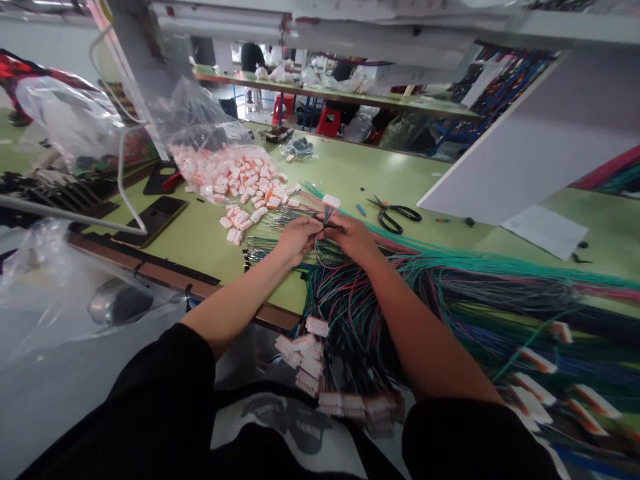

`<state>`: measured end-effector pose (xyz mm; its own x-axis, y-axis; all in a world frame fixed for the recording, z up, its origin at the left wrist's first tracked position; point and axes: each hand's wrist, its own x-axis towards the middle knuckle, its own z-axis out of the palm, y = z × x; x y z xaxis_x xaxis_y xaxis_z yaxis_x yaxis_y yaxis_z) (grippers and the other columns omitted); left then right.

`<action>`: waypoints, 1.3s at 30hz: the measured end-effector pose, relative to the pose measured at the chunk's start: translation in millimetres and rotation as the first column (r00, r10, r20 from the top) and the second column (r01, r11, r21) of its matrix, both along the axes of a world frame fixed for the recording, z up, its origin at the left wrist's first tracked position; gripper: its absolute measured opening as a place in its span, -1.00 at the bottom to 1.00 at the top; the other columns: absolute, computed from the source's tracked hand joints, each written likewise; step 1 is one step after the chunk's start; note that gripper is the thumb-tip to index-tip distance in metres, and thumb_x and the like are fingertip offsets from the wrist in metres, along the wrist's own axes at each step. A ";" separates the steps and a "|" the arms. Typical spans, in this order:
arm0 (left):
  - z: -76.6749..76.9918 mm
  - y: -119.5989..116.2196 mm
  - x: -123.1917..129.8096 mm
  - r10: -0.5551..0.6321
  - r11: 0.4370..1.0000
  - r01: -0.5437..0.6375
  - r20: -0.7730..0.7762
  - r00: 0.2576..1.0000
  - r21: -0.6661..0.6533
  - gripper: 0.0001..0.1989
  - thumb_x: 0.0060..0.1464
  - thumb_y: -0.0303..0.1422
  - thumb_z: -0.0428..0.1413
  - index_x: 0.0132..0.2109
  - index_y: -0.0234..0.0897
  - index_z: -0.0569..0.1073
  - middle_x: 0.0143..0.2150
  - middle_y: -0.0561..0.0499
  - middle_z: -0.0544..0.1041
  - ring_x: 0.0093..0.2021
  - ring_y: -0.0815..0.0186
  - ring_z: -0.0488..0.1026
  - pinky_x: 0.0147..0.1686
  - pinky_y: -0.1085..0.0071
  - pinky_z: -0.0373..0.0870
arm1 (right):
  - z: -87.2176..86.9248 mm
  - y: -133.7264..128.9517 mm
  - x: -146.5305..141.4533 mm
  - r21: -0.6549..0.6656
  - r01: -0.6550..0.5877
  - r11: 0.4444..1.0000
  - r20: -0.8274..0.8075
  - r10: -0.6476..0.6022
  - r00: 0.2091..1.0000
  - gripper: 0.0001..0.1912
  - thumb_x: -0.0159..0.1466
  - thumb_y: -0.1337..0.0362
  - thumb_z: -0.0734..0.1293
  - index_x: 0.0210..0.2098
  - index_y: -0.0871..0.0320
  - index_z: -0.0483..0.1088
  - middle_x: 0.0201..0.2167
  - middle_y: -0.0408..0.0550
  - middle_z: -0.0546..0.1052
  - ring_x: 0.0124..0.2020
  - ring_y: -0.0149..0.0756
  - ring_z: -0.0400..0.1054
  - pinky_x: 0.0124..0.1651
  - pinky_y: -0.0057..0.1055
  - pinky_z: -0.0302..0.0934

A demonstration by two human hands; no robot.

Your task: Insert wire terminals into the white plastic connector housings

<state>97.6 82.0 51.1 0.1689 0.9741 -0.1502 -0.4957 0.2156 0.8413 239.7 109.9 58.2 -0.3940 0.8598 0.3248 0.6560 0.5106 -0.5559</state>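
My left hand (299,239) and my right hand (354,238) meet over the near part of the bench, fingers pinched round a small bunch of wires (327,215). A white-and-orange connector (331,201) sits at the upper end of this bunch, just above my fingertips. Under my right forearm spreads a thick bundle of green, pink and dark wires (350,293). Finished-looking wire ends with white connectors (307,363) hang over the bench edge near my body. Left of my left hand lie thin wire ends (260,248) with metal tips.
A clear bag spills many loose connectors (245,173) on the green bench (345,160). Black-handled scissors (395,215) lie beyond my right hand. A phone (151,221) rests at left. A white panel (530,133) stands at right, near a paper sheet (545,230).
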 end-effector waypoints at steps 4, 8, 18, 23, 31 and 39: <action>-1.2 0.8 -2.2 -0.099 0.993 0.104 0.086 0.991 -0.055 -0.72 0.12 -0.54 0.02 -0.55 -0.35 0.26 -0.70 0.15 0.30 -0.80 0.64 -0.03 -0.77 0.64 -0.20 | -10.3 -1.8 -8.2 0.262 0.090 0.961 -0.047 -0.081 0.996 -0.80 0.20 0.35 0.25 -0.31 0.01 0.51 -0.22 -0.12 0.56 -0.09 -0.21 0.38 0.05 -0.20 0.17; -2.1 3.5 -4.3 -0.195 0.970 0.217 0.179 0.964 -0.110 -0.70 0.16 -0.53 0.02 -0.54 -0.36 0.25 -0.68 0.16 0.30 -0.80 0.66 -0.06 -0.79 0.69 -0.16 | -17.6 -5.8 -9.7 0.276 0.162 0.947 -0.249 -0.093 0.964 -0.81 0.18 0.34 0.27 -0.34 -0.01 0.51 -0.27 -0.17 0.57 -0.12 -0.24 0.40 0.03 -0.21 0.22; 1.3 10.0 -13.4 -0.322 0.931 0.345 0.171 0.931 -0.123 -0.71 0.17 -0.63 -0.07 -0.50 -0.38 0.29 -0.70 0.14 0.31 -0.83 0.65 -0.06 -0.80 0.68 -0.20 | -12.8 -6.5 -16.0 -0.182 -0.150 0.972 -0.700 -0.021 0.714 -0.86 -0.02 0.29 0.40 -0.40 0.07 0.50 -0.41 -0.19 0.53 -0.29 -0.33 0.40 -0.06 -0.22 0.27; -7.1 9.5 -6.6 -0.246 0.969 0.244 0.187 0.951 0.033 -0.82 0.05 -0.68 -0.01 -0.36 -0.34 0.33 -0.68 0.18 0.34 -0.81 0.64 -0.03 -0.76 0.67 -0.21 | -3.2 -7.2 -18.0 -0.328 -0.395 0.858 -0.835 -0.068 0.545 -0.75 -0.08 0.16 0.44 -0.38 0.07 0.47 -0.41 -0.18 0.50 -0.38 -0.38 0.35 -0.30 -0.38 0.28; 0.9 -3.0 -3.2 -0.105 0.982 0.106 -0.012 0.994 0.158 -0.84 0.02 -0.62 -0.01 -0.43 -0.31 0.34 -0.69 0.19 0.29 -0.74 0.56 0.12 -0.68 0.58 -0.04 | 6.0 -10.1 -4.8 -0.409 -0.112 0.906 -0.663 -0.211 0.718 -0.75 0.00 0.07 0.38 -0.45 0.07 0.30 -0.50 -0.16 0.41 -0.42 -0.31 0.35 -0.29 -0.28 0.28; -0.2 -4.3 -6.7 0.133 0.900 0.071 -0.425 0.895 0.430 -0.86 -0.01 -0.58 0.07 -0.33 -0.28 0.45 -0.64 0.20 0.34 -0.63 0.49 0.17 -0.54 0.54 0.08 | 2.1 -9.3 -8.6 -0.156 0.183 0.971 -0.515 -0.238 0.824 -0.77 -0.04 0.11 0.43 -0.53 0.12 0.38 -0.51 -0.20 0.37 -0.44 -0.39 0.26 -0.32 -0.34 0.22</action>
<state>90.9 77.7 50.9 0.1540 0.9616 0.2273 -0.0587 -0.2207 0.9736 231.1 100.5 60.4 0.0075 0.9396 0.3421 0.3356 0.3199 -0.8860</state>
